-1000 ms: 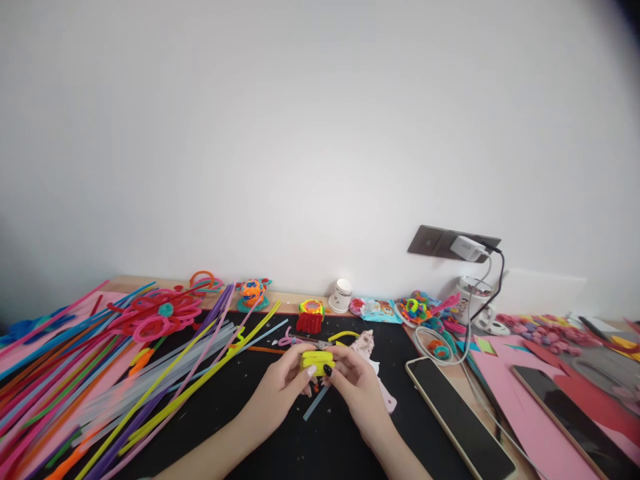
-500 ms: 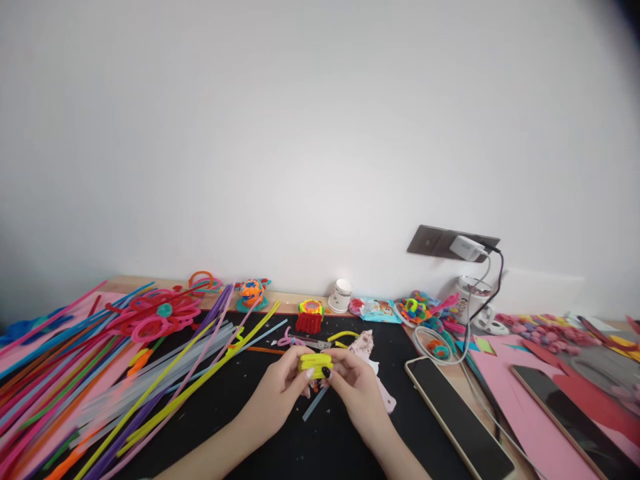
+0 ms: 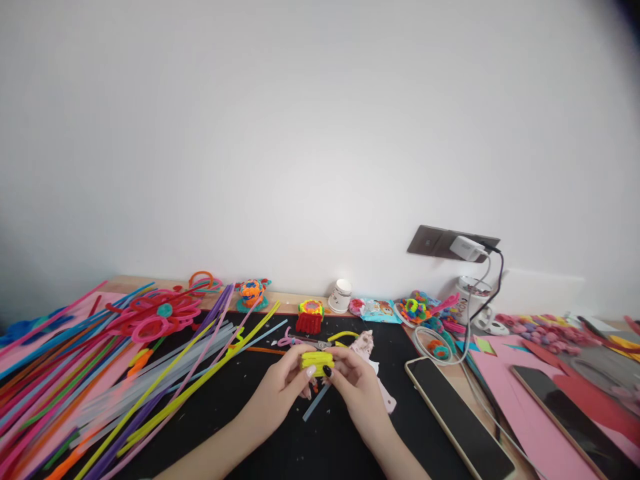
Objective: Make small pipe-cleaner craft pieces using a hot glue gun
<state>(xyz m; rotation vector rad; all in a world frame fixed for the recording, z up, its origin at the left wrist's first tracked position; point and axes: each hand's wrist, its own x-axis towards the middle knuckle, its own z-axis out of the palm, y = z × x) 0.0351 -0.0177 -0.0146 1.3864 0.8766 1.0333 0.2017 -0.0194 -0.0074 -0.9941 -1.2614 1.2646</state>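
The left hand (image 3: 273, 393) and right hand (image 3: 357, 393) meet around a small yellow fuzzy piece (image 3: 317, 361), which they hold between them above the black mat (image 3: 300, 453); each grip is pinching one end, thumb toward the wearer and fingers curled behind, probably because a soft, ribbed thing like this would shift or flatten under a single hand. Holding it from the two ends leaves its middle rows in plain view. Just behind the fingers lies what looks like a pair of scissors (image 3: 314, 343), near enough to reach without leaning. The long yellow stems (image 3: 175, 404) fan out at the left, seemingly because their length needs room, while the red-and-yellow piece (image 3: 310, 319) and the paper cup (image 3: 341, 295) stand farther back on the surface (image 3: 287, 299), apart from the hands, and a phone (image 3: 457, 417) lies flat at the right
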